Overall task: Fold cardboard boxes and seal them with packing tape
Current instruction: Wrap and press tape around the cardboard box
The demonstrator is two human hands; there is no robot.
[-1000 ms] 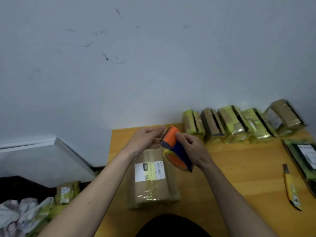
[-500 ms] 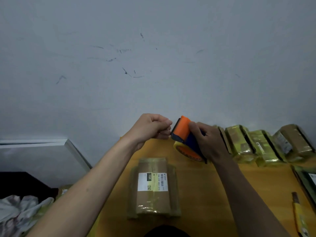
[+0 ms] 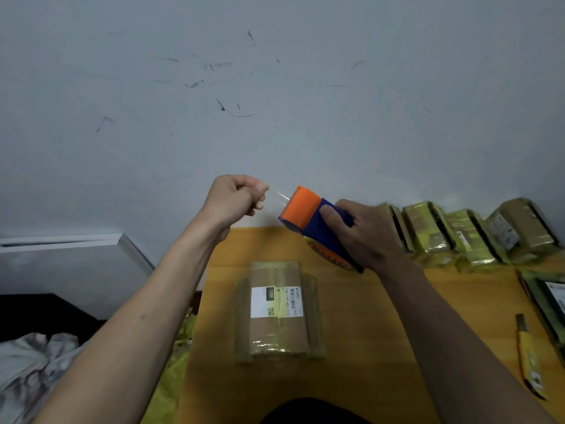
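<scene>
A flat brown cardboard box [image 3: 276,332] with a white label and clear tape lies on the yellow wooden table [image 3: 382,316] in front of me. Above its far end my right hand [image 3: 363,234] grips an orange and blue tape dispenser [image 3: 312,221]. My left hand [image 3: 235,198] is raised to the dispenser's left and pinches the end of a clear tape strip [image 3: 276,197], which stretches from the fingers to the orange mouth. Both hands are in the air, well off the box.
Several taped packages [image 3: 458,234] stand in a row along the wall at the back right. A dark flat parcel [image 3: 547,298] lies at the right edge, with a yellow utility knife [image 3: 530,362] in front of it. Left of the table are yellow bags [image 3: 177,362] and crumpled cloth [image 3: 27,359].
Both hands have lifted off the box with the dispenser. The left hand has moved away from the dispenser's mouth, and a short stretch of tape now spans between them.
</scene>
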